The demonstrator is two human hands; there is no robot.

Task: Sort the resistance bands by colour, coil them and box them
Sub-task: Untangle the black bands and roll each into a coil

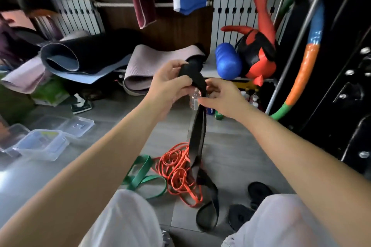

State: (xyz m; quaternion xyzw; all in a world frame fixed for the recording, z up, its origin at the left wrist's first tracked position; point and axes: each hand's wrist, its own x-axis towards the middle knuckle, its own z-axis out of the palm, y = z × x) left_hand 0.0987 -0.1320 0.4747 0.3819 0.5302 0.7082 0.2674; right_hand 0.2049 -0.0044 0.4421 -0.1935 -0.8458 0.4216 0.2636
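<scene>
A wide black resistance band [197, 136] hangs from both my hands down to the floor, its lower loop lying between my knees. My left hand [168, 84] grips the partly rolled top end of it. Just to the right and slightly lower, my right hand [218, 96] pinches the same band. On the grey floor below lie a tangle of thin orange bands [176, 170] and a green band [144, 176] to their left. Clear plastic boxes [43, 144] with lids stand on the floor at the left.
Rolled exercise mats [80, 54] lie at the back left. A blue foam roller [227, 61] and a red-and-black bag [259, 54] sit at the back right. Small bottles [215, 113] stand behind the band. A black cabinet [341, 66] and a multicoloured hoop [301, 72] close the right side. Dark slippers [259, 190] lie by my right knee.
</scene>
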